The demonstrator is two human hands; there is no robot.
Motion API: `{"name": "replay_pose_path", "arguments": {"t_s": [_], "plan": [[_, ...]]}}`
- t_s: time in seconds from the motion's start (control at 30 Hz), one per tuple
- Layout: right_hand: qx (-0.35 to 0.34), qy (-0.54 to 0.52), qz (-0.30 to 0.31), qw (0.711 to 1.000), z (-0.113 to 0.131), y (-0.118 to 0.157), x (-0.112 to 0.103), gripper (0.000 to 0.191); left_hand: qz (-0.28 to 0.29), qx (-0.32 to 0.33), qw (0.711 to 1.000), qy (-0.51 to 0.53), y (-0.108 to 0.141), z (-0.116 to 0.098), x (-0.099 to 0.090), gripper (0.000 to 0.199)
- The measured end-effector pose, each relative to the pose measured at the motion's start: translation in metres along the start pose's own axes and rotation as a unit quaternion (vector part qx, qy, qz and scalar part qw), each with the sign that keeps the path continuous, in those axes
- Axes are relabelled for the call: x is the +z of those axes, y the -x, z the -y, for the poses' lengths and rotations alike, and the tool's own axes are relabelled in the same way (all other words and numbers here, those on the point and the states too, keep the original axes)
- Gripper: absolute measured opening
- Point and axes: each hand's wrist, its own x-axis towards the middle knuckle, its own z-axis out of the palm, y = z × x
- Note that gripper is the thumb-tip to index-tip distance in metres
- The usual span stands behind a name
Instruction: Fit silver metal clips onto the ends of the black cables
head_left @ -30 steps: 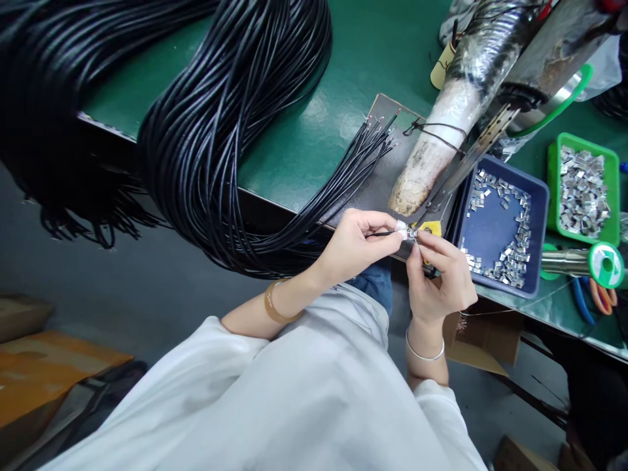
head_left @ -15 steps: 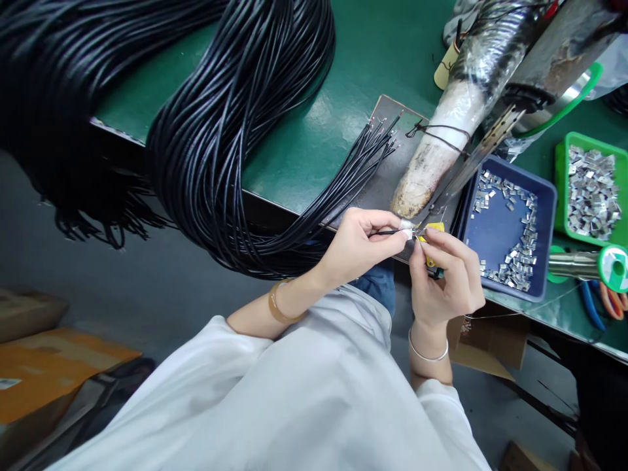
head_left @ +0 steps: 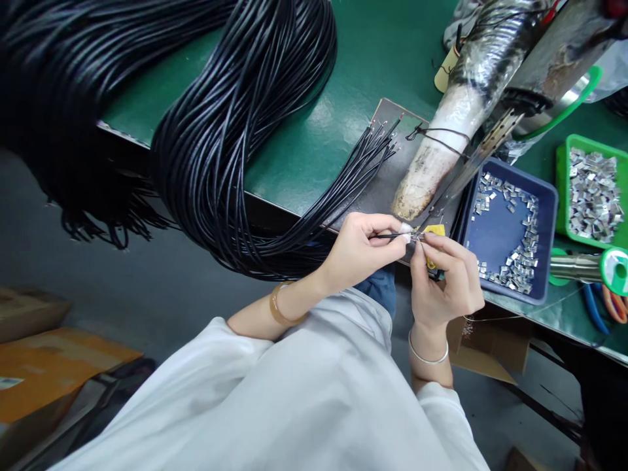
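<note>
My left hand pinches a black cable near its end, with white wrapping on the fingertips. Right beside it, my right hand has its fingertips closed at the cable's end; the tiny piece or wire between them is too small to name. Just above the fingertips is the thin tip of a metal tool that slants down from the upper right. A yellow object sits behind my right fingers. A large bundle of black cables drapes over the table edge at left, its stripped ends on a grey board.
A blue tray and a green tray, both with small metal pieces, stand at right. Nearby are a wire spool and pliers. A wrapped white post leans over the board on the green table.
The view has shifted very slightly. My left fingers have moved a little against the cable end, and both hands stay together at the same spot.
</note>
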Motion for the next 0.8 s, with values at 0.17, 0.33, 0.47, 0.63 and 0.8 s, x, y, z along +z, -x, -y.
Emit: {"name": "replay_pose_path", "arguments": {"t_s": [0.17,0.33,0.47,0.63,0.8], "plan": [[0.0,-0.002,-0.004,1.0,0.005,-0.003,-0.001,0.026,0.003,0.047,0.999,-0.018,0.002,-0.005,0.0,0.013],[-0.009,-0.006,0.0,1.0,0.004,0.001,-0.004,0.024,0.016,0.018,1.0,-0.004,0.001,-0.004,-0.001,0.013],[-0.036,-0.001,0.024,0.999,0.001,0.005,-0.006,0.025,0.037,-0.022,0.999,0.034,0.0,-0.002,-0.002,0.011],[-0.014,-0.017,0.003,1.0,0.001,0.005,-0.007,0.019,0.047,-0.026,0.997,0.048,0.0,-0.004,-0.001,0.007],[0.147,-0.136,0.023,0.979,0.005,0.001,-0.014,0.012,0.089,-0.055,0.993,0.058,0.005,-0.005,-0.004,0.012]]}}
